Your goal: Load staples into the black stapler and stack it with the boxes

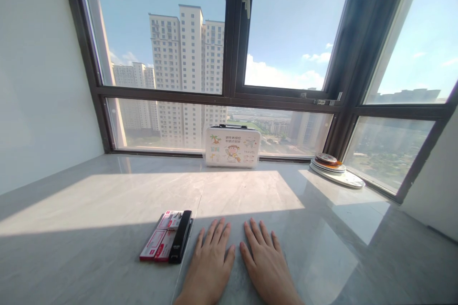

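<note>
My left hand point(210, 262) lies palm down on the grey marble-look sill, fingers stretched forward and holding nothing. Beside it, also flat and with spread fingers, rests my right hand point(265, 259); a small gap parts the two thumbs. Just left of my left hand is a black stapler point(181, 237), lying lengthwise. Against the stapler's left side sit small red and white boxes point(157, 243), which look like staple boxes. Neither hand touches the stapler or the boxes.
A white carry case point(232, 147) with cartoon prints and a black handle stands upright against the window. Several stacked plates and lids point(334, 171) lie in the right corner. Dark window frames point(282, 101) border the stone sill point(107, 262), and white walls close both sides.
</note>
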Available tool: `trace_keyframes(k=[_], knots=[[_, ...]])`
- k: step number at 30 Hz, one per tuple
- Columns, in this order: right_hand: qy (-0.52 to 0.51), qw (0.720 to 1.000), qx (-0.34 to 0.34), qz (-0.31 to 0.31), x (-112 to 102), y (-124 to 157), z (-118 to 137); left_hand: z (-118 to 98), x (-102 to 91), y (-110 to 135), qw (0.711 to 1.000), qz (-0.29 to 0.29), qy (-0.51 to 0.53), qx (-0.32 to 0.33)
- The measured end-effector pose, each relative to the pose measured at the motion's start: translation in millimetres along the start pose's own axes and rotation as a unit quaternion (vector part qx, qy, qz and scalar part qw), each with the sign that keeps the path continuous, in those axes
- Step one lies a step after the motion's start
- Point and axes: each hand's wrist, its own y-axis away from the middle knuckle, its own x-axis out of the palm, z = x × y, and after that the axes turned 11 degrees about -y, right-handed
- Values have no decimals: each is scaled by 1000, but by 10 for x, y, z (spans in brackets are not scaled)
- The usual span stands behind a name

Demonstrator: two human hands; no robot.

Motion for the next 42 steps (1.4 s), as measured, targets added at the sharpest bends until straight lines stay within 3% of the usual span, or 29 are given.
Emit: trace_keyframes(k=[42], knots=[[14,1000,-5,-1,58,-6,-22,14,57,1,1000,-8,0,2]])
